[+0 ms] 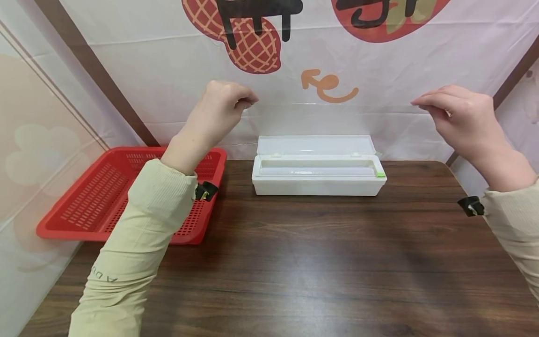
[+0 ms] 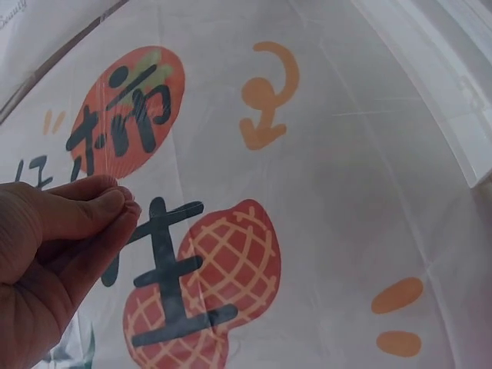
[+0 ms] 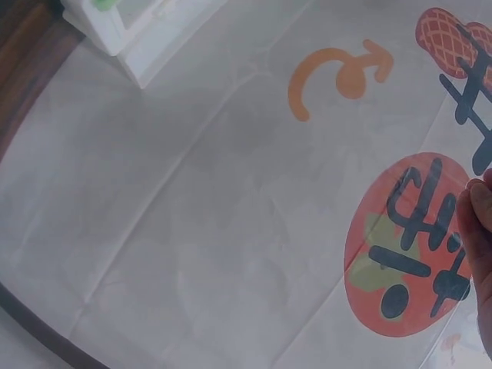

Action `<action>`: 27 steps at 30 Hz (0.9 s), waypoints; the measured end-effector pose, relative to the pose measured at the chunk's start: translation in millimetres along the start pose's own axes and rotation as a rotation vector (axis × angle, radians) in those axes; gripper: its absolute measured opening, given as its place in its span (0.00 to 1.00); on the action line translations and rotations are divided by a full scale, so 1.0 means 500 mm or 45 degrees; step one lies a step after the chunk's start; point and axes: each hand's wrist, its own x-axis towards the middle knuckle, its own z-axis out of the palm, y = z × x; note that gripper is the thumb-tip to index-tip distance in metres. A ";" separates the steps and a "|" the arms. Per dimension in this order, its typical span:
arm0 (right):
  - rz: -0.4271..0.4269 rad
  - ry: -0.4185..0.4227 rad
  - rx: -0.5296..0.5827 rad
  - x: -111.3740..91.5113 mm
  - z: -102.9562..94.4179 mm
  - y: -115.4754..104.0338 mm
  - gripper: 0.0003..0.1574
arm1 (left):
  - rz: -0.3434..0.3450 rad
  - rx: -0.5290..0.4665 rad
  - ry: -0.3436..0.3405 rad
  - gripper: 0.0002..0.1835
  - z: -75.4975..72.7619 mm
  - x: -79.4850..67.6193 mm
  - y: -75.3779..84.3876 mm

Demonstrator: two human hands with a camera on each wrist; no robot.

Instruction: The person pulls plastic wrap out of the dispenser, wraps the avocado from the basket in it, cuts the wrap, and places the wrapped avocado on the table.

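A sheet of clear cling film (image 2: 112, 160) shows as fine creases gathered at the left fingertips; most of it is too transparent to make out. My left hand (image 1: 225, 105) pinches it between thumb and fingers, raised above the table's back left. Level with it on the right, my right hand (image 1: 467, 114) has thumb and fingertips together in a pinch at the film's other side. Between and below the hands, a white cling film dispenser box (image 1: 317, 186) stands with its lid (image 1: 316, 144) raised. A film roll (image 1: 316, 171) lies inside.
A red plastic basket (image 1: 202, 231) stands on the left, partly behind the left sleeve. Under everything is a dark wooden table (image 1: 320, 262). A white printed curtain (image 1: 379, 70) hangs close behind the box. The box has a green piece (image 1: 381, 175) at its right end.
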 end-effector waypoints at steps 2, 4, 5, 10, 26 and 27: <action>-0.002 0.000 0.000 0.000 -0.001 0.000 0.08 | -0.016 -0.005 -0.009 0.10 -0.002 -0.001 0.002; -0.003 -0.003 -0.005 0.001 -0.002 -0.002 0.08 | -0.021 -0.005 -0.010 0.10 -0.004 -0.002 0.003; 0.004 -0.009 -0.008 0.001 -0.003 -0.003 0.08 | -0.024 -0.004 -0.011 0.10 -0.005 -0.002 0.004; 0.018 -0.007 -0.019 0.001 -0.007 -0.006 0.08 | -0.016 -0.007 0.001 0.10 -0.009 -0.004 0.006; 0.139 0.081 0.061 0.004 -0.012 -0.020 0.10 | 0.018 -0.005 0.030 0.09 -0.020 -0.008 0.012; 0.140 0.083 0.063 0.004 -0.013 -0.021 0.10 | 0.019 -0.004 0.031 0.09 -0.020 -0.008 0.012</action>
